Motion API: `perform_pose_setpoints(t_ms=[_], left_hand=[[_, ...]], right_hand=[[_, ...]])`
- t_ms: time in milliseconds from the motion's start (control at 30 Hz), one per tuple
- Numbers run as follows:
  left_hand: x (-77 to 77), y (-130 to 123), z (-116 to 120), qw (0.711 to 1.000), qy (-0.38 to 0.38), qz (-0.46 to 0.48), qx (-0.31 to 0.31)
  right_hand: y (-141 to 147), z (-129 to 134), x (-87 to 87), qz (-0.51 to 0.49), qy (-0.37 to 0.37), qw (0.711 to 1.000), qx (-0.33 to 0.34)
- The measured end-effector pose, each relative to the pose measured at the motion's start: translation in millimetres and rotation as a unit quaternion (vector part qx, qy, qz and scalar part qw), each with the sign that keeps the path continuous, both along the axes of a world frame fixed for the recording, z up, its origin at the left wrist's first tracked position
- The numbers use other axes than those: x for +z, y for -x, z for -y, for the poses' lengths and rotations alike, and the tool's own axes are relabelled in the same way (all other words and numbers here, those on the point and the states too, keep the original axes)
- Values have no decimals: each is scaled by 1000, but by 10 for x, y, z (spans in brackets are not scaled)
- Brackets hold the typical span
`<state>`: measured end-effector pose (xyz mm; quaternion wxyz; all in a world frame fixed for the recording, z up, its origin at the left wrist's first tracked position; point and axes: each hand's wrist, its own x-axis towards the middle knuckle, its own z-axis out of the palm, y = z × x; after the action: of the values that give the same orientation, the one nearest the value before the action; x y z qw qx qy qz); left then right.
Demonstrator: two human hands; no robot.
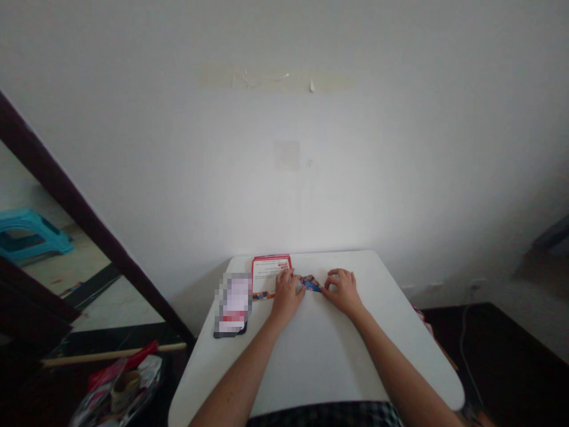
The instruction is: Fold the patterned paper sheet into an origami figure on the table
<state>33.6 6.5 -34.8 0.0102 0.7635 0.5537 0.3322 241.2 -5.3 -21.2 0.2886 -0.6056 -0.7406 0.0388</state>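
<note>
A small colourful piece of paper or card (312,284), mostly blue with orange patches, lies between my two hands over the white table. My left hand (285,293) curls at its left end, thumb and forefinger at its edge, the other fingers over the side of a red-bordered printed card (265,274). The right hand (343,290) pinches the piece's lower right corner between thumb and forefinger, with its other fingers bent. The printed card shows lines of text and a strip of pictures along its bottom; my left hand hides its lower right part.
A phone (232,305), its screen blurred out, lies left of the card on the white table (311,367). The table's far edge meets a pale wall (377,178). On the floor at left are a bag of items (127,385) and a dark-framed mirror (84,198).
</note>
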Motion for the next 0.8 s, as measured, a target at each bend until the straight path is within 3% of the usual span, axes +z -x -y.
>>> perform_pose_setpoints(t_ms=[267,533,800], left_hand=[[55,0,29,1000,24,3,-6],[-10,3,2,1000,19,3,0],[-14,-7,-26,1000,7,2,-5]], right_hand=[[-12,-19,-12,13,-8,1000,-14],[15,27,44,45,5,999,12],[15,38,37,15,0,1000,17]])
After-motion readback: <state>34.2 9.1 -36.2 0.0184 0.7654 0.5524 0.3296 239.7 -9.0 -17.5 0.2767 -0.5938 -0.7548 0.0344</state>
